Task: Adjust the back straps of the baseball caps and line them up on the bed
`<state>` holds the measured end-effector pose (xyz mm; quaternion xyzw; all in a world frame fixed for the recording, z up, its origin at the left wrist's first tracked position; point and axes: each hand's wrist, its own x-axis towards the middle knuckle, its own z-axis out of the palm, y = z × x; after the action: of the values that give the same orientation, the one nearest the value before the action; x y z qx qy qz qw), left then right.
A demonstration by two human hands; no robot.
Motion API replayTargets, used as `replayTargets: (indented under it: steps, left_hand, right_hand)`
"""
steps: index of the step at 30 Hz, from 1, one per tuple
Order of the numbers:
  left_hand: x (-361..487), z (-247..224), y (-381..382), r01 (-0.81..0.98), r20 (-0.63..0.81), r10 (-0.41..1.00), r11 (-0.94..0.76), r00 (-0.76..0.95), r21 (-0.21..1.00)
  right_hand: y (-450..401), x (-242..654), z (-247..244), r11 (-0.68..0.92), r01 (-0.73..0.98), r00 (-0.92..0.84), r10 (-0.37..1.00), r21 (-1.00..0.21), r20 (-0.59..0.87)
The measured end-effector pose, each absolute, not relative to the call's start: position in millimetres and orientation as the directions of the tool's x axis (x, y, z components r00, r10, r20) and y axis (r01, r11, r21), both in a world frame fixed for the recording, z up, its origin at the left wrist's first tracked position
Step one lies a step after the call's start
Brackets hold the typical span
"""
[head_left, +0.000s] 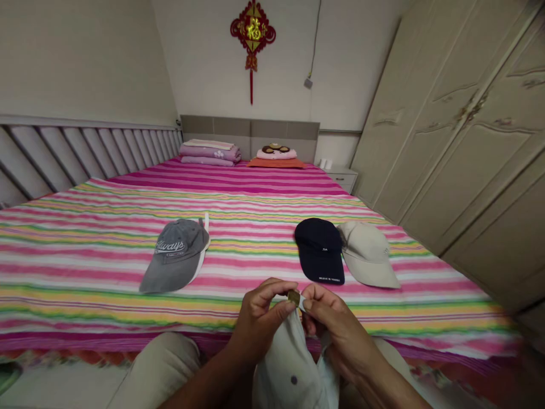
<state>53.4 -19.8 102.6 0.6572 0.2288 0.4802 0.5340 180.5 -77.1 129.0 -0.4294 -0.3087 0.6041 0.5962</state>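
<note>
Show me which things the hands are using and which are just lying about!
Being used:
- left hand
- right hand
- light cap
- its buckle
- its strap

Lying about, untouched:
- grey cap
- dark cap
- beige cap
- purple bedding

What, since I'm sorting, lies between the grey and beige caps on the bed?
In the head view: the navy cap, beside the beige cap, then striped bedcover toward the grey cap.

The held cap is pale grey, its buckle brassy; the left cap is darker grey with white lettering, the middle cap navy, the right cap beige. Pink, white, yellow and green stripe the bedspread.
</note>
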Motion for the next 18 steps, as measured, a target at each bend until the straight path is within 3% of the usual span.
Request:
replayTargets:
  steps: [8,14,18]
  left_hand:
    - [55.3,97.7,-19.7,-0.242,0.468,0.777,-0.401,0.422,0.883]
    - [59.5,92.5,-21.4,-0.347,0.241,0.859,-0.079,0.451,0.934]
    - [62.4,95.1,-24.2,-0.388,0.149,0.876,0.046,0.458,0.921]
  right_hand:
    - [-76.1,183.8,124.6,-0.104,-0.461,0.087,0.983,-0.881,-0.162]
    - [-74.9,187.5,124.4,-0.075,-0.508,0.068,0.99,-0.858,-0.127]
    - [-71.8,184.4,119.7,-0.058,-0.514,0.125,0.982,-0.856,-0.141]
